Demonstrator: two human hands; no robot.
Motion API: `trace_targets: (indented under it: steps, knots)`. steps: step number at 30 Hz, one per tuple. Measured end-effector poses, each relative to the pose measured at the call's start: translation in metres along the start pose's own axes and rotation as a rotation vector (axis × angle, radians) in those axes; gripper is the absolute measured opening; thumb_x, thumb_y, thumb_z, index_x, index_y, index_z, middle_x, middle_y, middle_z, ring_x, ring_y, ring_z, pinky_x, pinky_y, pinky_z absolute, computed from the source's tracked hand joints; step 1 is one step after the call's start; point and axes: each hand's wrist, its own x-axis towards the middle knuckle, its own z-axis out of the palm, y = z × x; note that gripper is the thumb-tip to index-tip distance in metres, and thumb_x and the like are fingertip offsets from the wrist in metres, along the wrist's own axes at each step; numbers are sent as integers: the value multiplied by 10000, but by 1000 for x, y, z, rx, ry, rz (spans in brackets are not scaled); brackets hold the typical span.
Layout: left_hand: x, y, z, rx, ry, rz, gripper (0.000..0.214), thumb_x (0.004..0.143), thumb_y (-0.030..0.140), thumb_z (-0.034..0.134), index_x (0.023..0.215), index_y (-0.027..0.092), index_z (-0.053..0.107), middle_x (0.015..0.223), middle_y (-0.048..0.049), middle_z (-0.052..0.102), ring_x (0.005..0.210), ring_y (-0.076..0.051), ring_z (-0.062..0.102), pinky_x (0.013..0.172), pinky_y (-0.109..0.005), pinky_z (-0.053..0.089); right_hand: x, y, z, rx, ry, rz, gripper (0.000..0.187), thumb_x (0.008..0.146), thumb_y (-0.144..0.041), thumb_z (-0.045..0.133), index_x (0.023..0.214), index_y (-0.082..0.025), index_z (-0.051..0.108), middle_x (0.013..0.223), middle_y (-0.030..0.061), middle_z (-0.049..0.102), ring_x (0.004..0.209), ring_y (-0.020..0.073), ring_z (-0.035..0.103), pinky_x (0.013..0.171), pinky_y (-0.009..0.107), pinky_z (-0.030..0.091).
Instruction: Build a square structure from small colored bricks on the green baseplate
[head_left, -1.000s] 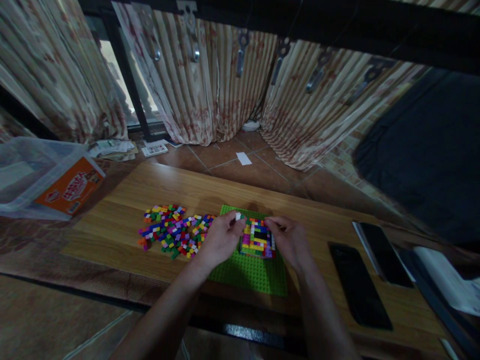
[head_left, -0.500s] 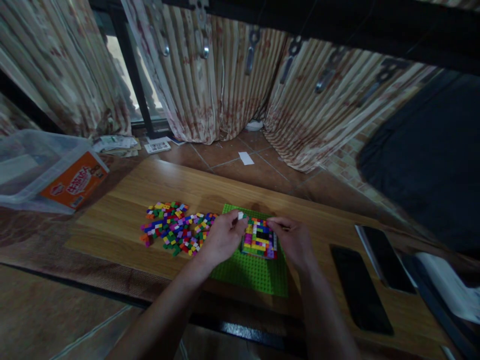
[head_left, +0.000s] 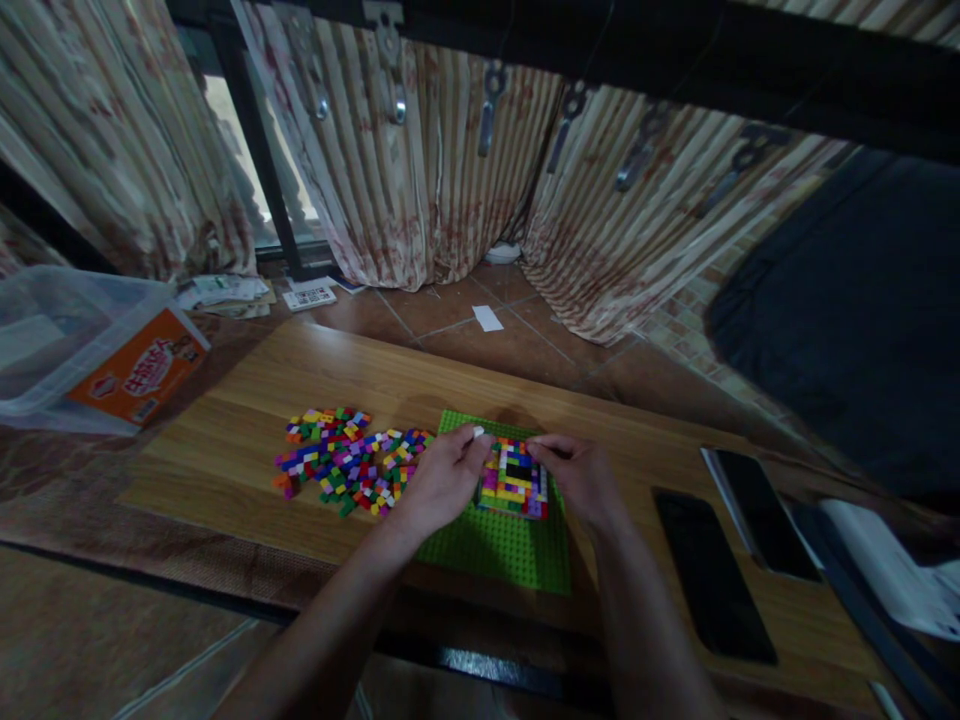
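A square structure of many-coloured toy bricks (head_left: 510,490) stands on a green studded baseplate (head_left: 517,555), with a dark opening in its middle. At its left side, my left hand (head_left: 448,472) is closed in a pinch on a small white brick (head_left: 478,432) held at the fingertips. My right hand (head_left: 577,472) is closed at the structure's far right corner, thumb and fingertips together against the bricks. Whether a piece sits between those right fingertips is hidden. Loose coloured bricks (head_left: 349,460) lie spread left of my left hand.
The wooden table (head_left: 225,440) carries a black phone-like slab (head_left: 712,575) and a second dark device (head_left: 765,510) on the right. A clear plastic bin (head_left: 97,350) with an orange label stands at the left. Striped curtains (head_left: 442,180) hang behind the table.
The white brick in my left fingers shows less of itself now, tilted or lowered slightly. My right hand stays at the structure's far right corner. The whole view has shifted a little.
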Motion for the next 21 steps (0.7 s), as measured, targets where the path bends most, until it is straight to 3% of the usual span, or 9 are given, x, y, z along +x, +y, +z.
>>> trace_targets:
  steps: [5,11,16,21]
  knots:
    - [-2,10,1,-182,-52,-42,323,896,423,459,744,169,587,682,-12,602,578,-129,549,562,-255,433,-3,0,-1,84,-11,32,252,684,-407,718,803,-192,774,830,67,772,770,232,698,742,365,529]
    - [-5,23,1,-289,-166,-64,281,884,394,515,938,140,624,743,-23,639,590,-114,552,587,-246,455,-13,-14,3,167,187,-113,221,737,-392,688,846,-214,762,908,56,767,869,225,688,811,367,520]
    - [-9,27,4,-264,-199,22,356,900,314,521,1231,185,543,776,-5,637,673,-137,581,670,-268,481,-24,-32,14,192,-21,-136,213,759,-392,693,849,-211,760,790,33,742,716,177,654,685,302,497]
    - [-11,29,6,-265,-250,41,361,911,312,517,1256,212,551,762,4,611,700,-138,576,670,-259,472,-32,-44,18,301,-106,-103,201,754,-392,695,739,-195,731,582,-15,632,548,135,577,569,271,455]
